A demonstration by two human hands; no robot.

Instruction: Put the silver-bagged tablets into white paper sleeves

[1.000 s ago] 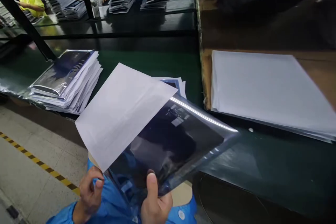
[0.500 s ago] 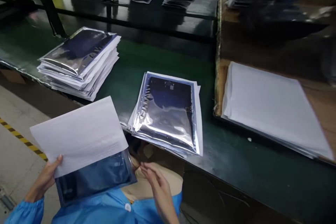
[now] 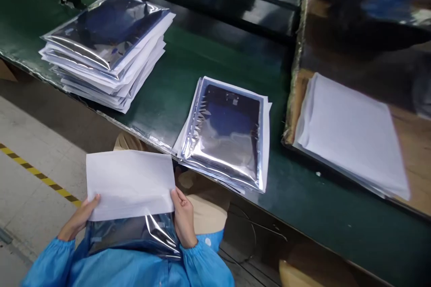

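Observation:
Low in the head view, both my hands hold a clear plastic bag (image 3: 134, 235) with a dark flat panel inside and a white paper sheet (image 3: 129, 184) sticking out of its top. My left hand (image 3: 79, 219) grips the left edge of the sheet and bag. At the right edge, my right hand (image 3: 183, 219) has its fingers closed over the bag and sheet. The bag rests against my blue sleeves, below the table edge.
On the green table (image 3: 208, 54) lie a small pile of bagged panels (image 3: 227, 132) just ahead and a taller pile (image 3: 107, 45) at the far left. A stack of white sheets (image 3: 353, 132) sits on a cardboard tray at the right. A yellow-black floor stripe (image 3: 37, 175) runs at the left.
The bag and sheet came down from over the table to my lap. My right hand, which had let go half a second ago, now grips the bag's right edge again. The view tilted down.

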